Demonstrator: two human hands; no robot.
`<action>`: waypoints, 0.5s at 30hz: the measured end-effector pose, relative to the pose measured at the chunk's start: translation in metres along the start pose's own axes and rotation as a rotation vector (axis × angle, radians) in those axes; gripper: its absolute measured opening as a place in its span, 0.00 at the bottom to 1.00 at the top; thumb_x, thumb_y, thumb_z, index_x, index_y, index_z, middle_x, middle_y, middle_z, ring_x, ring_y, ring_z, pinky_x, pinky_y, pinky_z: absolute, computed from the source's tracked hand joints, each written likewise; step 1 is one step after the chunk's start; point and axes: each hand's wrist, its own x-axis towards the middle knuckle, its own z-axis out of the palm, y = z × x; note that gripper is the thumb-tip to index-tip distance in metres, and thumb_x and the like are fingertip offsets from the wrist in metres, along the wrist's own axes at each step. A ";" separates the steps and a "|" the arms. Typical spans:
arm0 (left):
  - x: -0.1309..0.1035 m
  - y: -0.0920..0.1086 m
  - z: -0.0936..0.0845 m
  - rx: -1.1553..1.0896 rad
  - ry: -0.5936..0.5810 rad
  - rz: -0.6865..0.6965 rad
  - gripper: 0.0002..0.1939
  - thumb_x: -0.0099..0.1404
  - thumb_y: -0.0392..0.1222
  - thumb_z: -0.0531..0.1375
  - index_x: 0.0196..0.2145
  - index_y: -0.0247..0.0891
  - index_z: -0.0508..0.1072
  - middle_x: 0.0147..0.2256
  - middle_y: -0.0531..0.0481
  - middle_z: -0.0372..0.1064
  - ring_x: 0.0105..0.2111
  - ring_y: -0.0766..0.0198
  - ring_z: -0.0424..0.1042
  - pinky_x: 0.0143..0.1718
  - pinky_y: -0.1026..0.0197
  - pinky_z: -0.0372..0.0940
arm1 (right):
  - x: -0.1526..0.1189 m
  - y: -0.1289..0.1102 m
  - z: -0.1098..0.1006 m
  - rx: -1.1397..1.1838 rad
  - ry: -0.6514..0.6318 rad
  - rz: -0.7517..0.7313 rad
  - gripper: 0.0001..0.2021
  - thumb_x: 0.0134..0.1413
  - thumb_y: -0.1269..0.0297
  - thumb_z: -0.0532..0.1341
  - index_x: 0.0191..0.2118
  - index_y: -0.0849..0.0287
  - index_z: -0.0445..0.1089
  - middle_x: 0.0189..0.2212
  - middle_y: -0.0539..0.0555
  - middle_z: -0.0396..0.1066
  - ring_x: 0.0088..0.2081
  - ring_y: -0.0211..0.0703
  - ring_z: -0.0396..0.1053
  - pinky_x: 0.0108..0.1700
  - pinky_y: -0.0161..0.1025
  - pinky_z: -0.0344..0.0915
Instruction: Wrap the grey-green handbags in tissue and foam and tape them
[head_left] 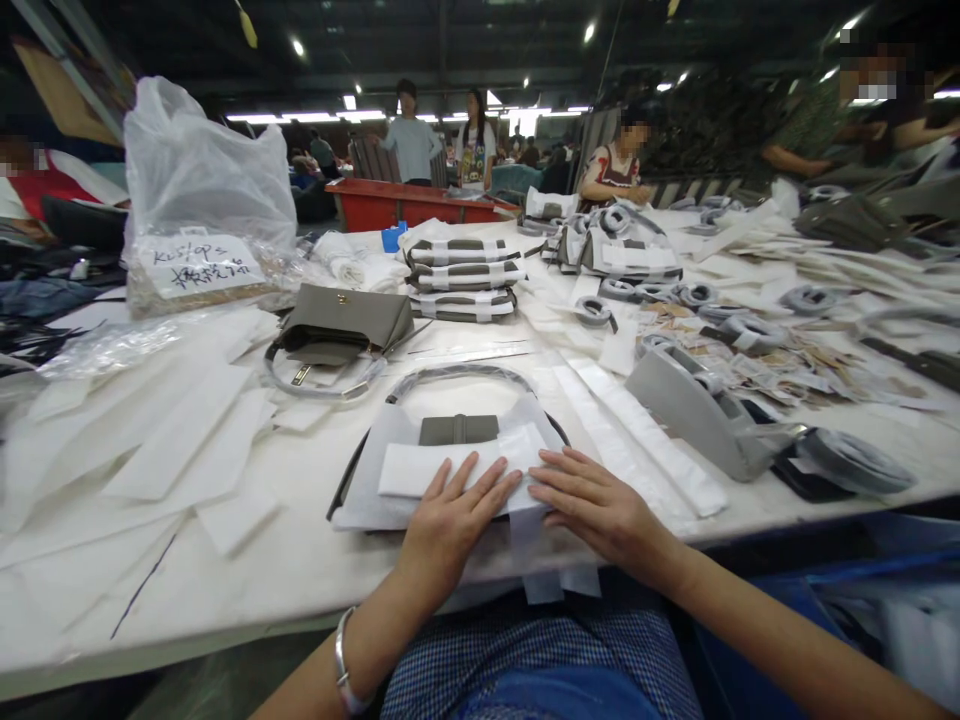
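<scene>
A bag lies flat in front of me, with white wrapping sheet over it and its wrapped handle arching at the far side. A folded white strip runs across its lower part. My left hand rests on this strip, fingers spread, holding nothing. Beside it, my right hand lies flat on the bag's right part with its fingers stretched out. Thin translucent strips hang from the bag's near edge over the table edge, between my hands.
An unwrapped grey bag stands behind left, near stacked wrapped bags. White sheets cover the left side. A grey tape dispenser sits at right, beside long white strips. A person sits across the table.
</scene>
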 end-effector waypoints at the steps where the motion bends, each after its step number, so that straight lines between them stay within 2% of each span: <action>1: 0.000 0.000 0.000 -0.008 -0.005 -0.002 0.29 0.72 0.34 0.52 0.67 0.48 0.52 0.66 0.59 0.52 0.62 0.49 0.61 0.59 0.40 0.63 | -0.002 -0.001 0.004 -0.026 0.045 -0.022 0.18 0.64 0.72 0.60 0.58 0.57 0.68 0.55 0.57 0.72 0.63 0.48 0.61 0.66 0.54 0.57; 3: 0.001 0.001 -0.002 -0.032 -0.021 -0.006 0.31 0.71 0.32 0.53 0.67 0.49 0.53 0.66 0.59 0.53 0.62 0.48 0.60 0.59 0.40 0.62 | -0.003 -0.001 0.009 -0.051 0.095 -0.052 0.18 0.64 0.76 0.58 0.57 0.56 0.70 0.52 0.55 0.75 0.59 0.45 0.66 0.65 0.53 0.58; 8: 0.005 0.000 -0.019 -0.186 -0.148 -0.050 0.38 0.64 0.32 0.59 0.68 0.51 0.52 0.67 0.59 0.51 0.65 0.48 0.55 0.63 0.38 0.55 | -0.004 0.001 0.012 -0.001 0.155 -0.121 0.15 0.64 0.74 0.58 0.54 0.58 0.72 0.47 0.55 0.77 0.53 0.45 0.72 0.56 0.48 0.70; 10: 0.009 0.001 -0.030 -0.263 -0.209 -0.066 0.40 0.62 0.39 0.63 0.68 0.50 0.52 0.67 0.56 0.51 0.66 0.47 0.53 0.65 0.37 0.52 | -0.006 0.002 0.012 0.006 0.151 -0.142 0.16 0.64 0.74 0.58 0.55 0.59 0.72 0.47 0.56 0.77 0.53 0.46 0.72 0.55 0.48 0.72; 12: 0.014 0.004 -0.037 -0.313 -0.236 -0.097 0.37 0.63 0.49 0.62 0.67 0.50 0.54 0.66 0.54 0.54 0.66 0.47 0.54 0.64 0.36 0.52 | -0.008 0.003 0.013 -0.001 0.137 -0.152 0.17 0.64 0.74 0.58 0.56 0.60 0.70 0.48 0.57 0.77 0.53 0.47 0.71 0.55 0.49 0.72; 15: 0.019 0.014 -0.034 -0.292 -0.178 -0.201 0.28 0.68 0.57 0.57 0.63 0.53 0.61 0.63 0.54 0.61 0.64 0.48 0.59 0.62 0.34 0.54 | -0.012 0.003 0.017 -0.006 0.142 -0.146 0.17 0.64 0.74 0.59 0.57 0.60 0.70 0.49 0.57 0.76 0.53 0.47 0.72 0.56 0.50 0.72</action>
